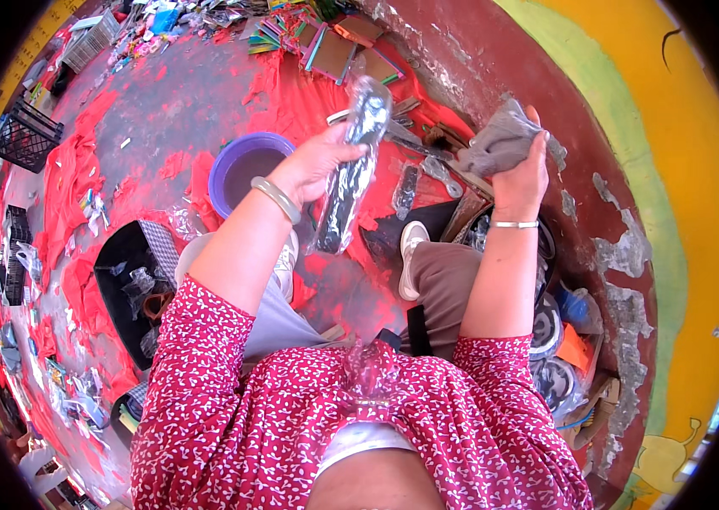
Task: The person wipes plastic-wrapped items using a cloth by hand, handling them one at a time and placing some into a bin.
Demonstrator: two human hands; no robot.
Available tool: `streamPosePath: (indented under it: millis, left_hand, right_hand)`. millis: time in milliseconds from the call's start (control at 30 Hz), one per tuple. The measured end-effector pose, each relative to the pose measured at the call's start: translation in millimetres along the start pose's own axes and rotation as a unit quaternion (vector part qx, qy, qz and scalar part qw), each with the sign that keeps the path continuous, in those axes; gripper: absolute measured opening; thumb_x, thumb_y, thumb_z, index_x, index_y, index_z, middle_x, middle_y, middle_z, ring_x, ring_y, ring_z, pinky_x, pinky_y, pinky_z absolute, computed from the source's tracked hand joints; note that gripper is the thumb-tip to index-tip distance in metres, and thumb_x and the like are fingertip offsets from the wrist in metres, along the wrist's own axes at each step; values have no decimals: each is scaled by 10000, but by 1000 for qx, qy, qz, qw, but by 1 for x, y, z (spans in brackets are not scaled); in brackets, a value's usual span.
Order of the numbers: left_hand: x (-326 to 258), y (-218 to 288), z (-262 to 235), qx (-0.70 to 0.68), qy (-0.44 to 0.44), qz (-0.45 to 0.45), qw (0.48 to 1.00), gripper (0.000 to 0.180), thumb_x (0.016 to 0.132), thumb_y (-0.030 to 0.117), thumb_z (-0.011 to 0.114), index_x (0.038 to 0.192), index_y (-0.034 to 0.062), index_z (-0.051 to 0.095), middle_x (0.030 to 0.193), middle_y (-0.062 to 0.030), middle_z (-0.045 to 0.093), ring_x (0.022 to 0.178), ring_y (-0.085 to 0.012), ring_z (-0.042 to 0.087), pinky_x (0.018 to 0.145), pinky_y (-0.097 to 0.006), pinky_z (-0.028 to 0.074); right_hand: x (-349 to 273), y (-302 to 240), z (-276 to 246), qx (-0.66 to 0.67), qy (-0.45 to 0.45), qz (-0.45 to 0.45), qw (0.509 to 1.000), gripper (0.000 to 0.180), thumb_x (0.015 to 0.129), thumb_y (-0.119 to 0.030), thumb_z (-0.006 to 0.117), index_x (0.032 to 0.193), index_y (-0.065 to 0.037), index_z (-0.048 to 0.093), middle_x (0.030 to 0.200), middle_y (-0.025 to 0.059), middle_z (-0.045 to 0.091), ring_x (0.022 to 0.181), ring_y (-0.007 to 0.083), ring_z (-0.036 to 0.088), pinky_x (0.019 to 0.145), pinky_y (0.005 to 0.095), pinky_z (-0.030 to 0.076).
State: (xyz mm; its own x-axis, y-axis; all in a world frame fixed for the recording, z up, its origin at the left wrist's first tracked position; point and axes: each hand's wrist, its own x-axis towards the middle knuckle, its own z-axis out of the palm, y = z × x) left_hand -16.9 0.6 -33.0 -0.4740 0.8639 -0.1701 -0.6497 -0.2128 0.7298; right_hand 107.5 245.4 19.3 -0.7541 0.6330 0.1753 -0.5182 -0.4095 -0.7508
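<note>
My left hand (323,163) is closed round a long, dark object in shiny clear plastic wrap (347,191). The package is held at a steep tilt above the floor, in front of my knees; what lies inside the wrap I cannot make out. My right hand (526,174) grips a crumpled grey cloth (497,143), raised off to the right near the wall. The two hands are well apart. Below and between them, a smaller dark item in clear plastic (406,189) lies on red sheeting (380,200), beside another clear-wrapped piece (441,175).
A purple bucket (220,177) stands beside my left forearm. Left of my leg sits an open black case (117,293) with plastic-wrapped bits inside. Colourful flat boards (332,53) are piled ahead. Plastic-wrapped round things (551,381) crowd the peeling wall (585,178) at my right.
</note>
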Motion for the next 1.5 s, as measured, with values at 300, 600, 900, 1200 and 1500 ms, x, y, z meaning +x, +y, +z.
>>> streamPosePath:
  millis: [300, 600, 900, 1200, 1500]
  left_hand:
    - [4, -10, 32, 27, 43, 10, 999, 286, 918, 132, 430, 1186, 38, 466, 1061, -104, 594, 855, -189, 625, 755, -334, 523]
    - [0, -6, 48, 77, 104, 68, 989, 317, 899, 79, 447, 1207, 5, 442, 1092, -94, 575, 934, -180, 586, 822, -311, 478]
    - [13, -25, 27, 265, 3, 134, 955, 509, 733, -21, 574, 1206, -37, 386, 1138, -127, 521, 1089, -224, 501, 927, -331, 395]
    - [21, -27, 18, 256, 98, 182, 944, 380, 814, 9, 519, 1183, -36, 439, 1110, -108, 543, 989, -171, 549, 853, -292, 448]
    - [7, -21, 29, 328, -23, 159, 931, 353, 853, 29, 506, 1202, 17, 452, 1102, -53, 538, 1021, -142, 516, 887, -297, 426]
  right_hand:
    - [-38, 48, 51, -300, -180, 25, 936, 368, 906, -282, 507, 1132, 7, 535, 1016, 125, 623, 930, 189, 587, 866, 307, 397]
    - [-41, 78, 46, -348, -88, 69, 931, 307, 890, -247, 554, 1044, 15, 596, 910, 49, 616, 827, 81, 533, 747, 225, 432]
    - [-54, 98, 57, -70, 9, 233, 970, 316, 874, -224, 577, 1096, -2, 543, 999, 80, 600, 895, 162, 580, 796, 292, 468]
    - [-42, 81, 62, 100, -58, 271, 956, 446, 943, -338, 378, 1189, 25, 461, 1178, 116, 528, 1074, 231, 511, 944, 354, 387]
    - [-49, 93, 54, 32, -81, 226, 970, 259, 817, -144, 645, 1054, -68, 573, 992, 28, 612, 891, 137, 584, 789, 280, 469]
